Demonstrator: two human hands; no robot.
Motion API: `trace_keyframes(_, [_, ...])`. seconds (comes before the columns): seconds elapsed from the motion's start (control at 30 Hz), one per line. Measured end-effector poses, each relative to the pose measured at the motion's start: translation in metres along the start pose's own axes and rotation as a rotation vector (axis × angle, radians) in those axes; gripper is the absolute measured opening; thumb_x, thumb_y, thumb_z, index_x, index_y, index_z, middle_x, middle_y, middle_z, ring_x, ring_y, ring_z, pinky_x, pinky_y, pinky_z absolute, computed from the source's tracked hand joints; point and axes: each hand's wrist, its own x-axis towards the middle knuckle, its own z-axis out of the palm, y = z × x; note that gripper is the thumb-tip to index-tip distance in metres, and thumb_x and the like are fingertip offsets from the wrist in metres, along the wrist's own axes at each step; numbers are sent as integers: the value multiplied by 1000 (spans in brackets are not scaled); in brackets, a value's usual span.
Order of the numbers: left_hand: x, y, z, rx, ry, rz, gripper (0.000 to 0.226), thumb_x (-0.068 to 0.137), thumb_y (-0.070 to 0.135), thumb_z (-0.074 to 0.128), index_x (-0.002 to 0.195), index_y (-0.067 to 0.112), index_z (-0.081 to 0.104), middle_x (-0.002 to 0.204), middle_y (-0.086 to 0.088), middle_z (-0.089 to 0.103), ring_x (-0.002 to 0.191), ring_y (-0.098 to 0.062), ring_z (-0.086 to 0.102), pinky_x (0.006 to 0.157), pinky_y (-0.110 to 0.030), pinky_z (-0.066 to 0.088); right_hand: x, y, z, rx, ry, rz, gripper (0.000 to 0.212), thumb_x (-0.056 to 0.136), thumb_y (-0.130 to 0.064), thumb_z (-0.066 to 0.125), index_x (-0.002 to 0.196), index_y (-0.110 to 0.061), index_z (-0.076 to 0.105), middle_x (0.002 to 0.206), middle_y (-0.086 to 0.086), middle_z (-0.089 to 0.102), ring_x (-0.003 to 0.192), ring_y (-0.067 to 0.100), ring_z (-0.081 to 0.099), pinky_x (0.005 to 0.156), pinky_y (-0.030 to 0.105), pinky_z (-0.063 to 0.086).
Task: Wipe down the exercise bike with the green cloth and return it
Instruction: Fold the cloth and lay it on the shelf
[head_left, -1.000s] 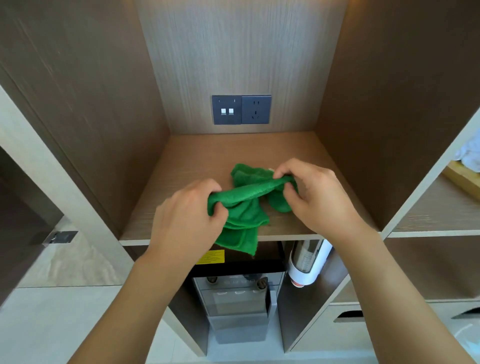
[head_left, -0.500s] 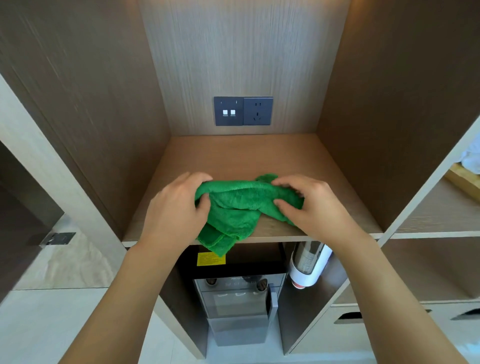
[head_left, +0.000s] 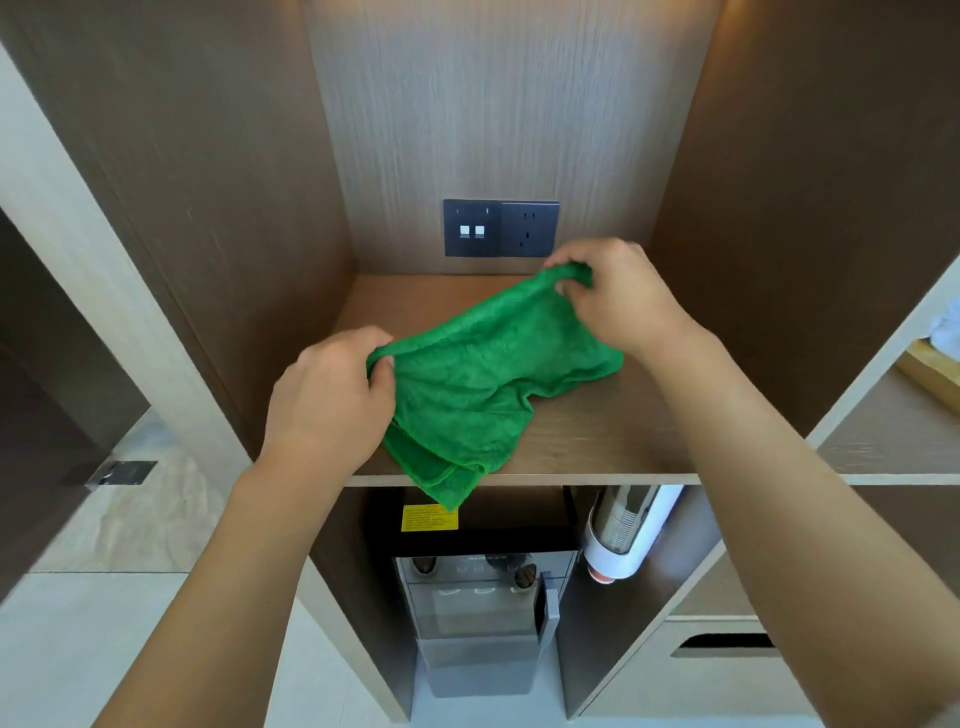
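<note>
The green cloth (head_left: 483, 379) lies stretched over the wooden shelf (head_left: 597, 441) of an open cabinet niche, one corner hanging past the front edge. My left hand (head_left: 332, 400) pinches the cloth's near left edge. My right hand (head_left: 618, 296) pinches the far right edge and holds it lifted a little above the shelf, near the back wall. The exercise bike is not in view.
A dark switch and socket plate (head_left: 501, 228) sits on the niche's back wall. Below the shelf stand a water dispenser (head_left: 483, 597) and a cup holder (head_left: 623, 535). Side walls close in the niche; another shelf (head_left: 904, 431) lies to the right.
The bunched cloth has been pulled open across the shelf. My right hand moved back and up with one edge; my left hand kept its grip at the near left.
</note>
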Motion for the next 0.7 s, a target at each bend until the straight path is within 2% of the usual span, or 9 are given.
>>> trace_keyframes(0.13, [-8, -3, -10, 71, -45, -87, 17, 100, 22, 60, 111, 23, 73, 91, 0, 67, 82, -30, 58, 71, -36, 45, 43, -18, 31, -54, -79, -39, 25, 96, -10, 67, 113, -25, 78, 119, 3, 76, 120, 28, 66, 104, 37, 51])
trace_keyframes(0.23, [-21, -5, -16, 31, -33, -92, 20, 96, 22, 66, 116, 24, 72, 104, -3, 75, 97, -33, 69, 81, -42, 57, 58, -36, 56, -82, -121, -88, 26, 98, -12, 66, 119, -24, 76, 128, 4, 74, 126, 30, 62, 105, 40, 51])
trace_keyframes(0.3, [-28, -8, -18, 15, -35, -85, 27, 94, 18, 69, 121, 25, 71, 111, -2, 75, 103, -30, 70, 87, -41, 57, 61, -49, 73, -96, -153, -120, 24, 99, -14, 67, 121, -22, 75, 129, 6, 72, 125, 32, 62, 102, 43, 52])
trace_keyframes(0.4, [-35, -16, -17, 36, -27, -37, 32, 90, 13, 72, 119, 26, 71, 114, 4, 71, 103, -25, 69, 88, -41, 59, 60, -61, 94, -110, -176, -140, 27, 99, -21, 70, 126, -20, 70, 130, 6, 65, 125, 32, 59, 101, 47, 52])
trace_keyframes(0.5, [-40, -25, -17, 57, -22, 6, 31, 88, 12, 74, 114, 28, 72, 113, 7, 66, 93, -24, 68, 78, -43, 60, 48, -66, 98, -138, -221, -129, 34, 95, -19, 75, 128, -18, 69, 132, 8, 57, 124, 33, 55, 103, 45, 49])
trace_keyframes(0.57, [-42, -29, -15, 49, -23, 48, 28, 86, 10, 76, 109, 27, 75, 111, 6, 65, 89, -23, 65, 74, -42, 59, 31, -64, 92, -112, -275, -96, 29, 94, -19, 74, 123, -18, 72, 131, 9, 61, 125, 33, 58, 103, 40, 49])
trace_keyframes(0.63, [-43, -31, -12, 50, -22, 94, 24, 86, 10, 76, 106, 24, 76, 111, 6, 66, 96, -24, 63, 76, -45, 59, 6, -62, 84, -88, -335, -71, 29, 95, -20, 71, 123, -21, 73, 140, 12, 62, 137, 34, 53, 111, 40, 44])
trace_keyframes(0.7, [-41, -30, -8, 53, -24, 132, 21, 88, 10, 76, 105, 21, 78, 113, 6, 67, 103, -25, 62, 81, -46, 59, -24, -59, 76, -81, -319, -61, 33, 97, -21, 69, 129, -23, 70, 144, 10, 56, 138, 32, 48, 113, 45, 41])
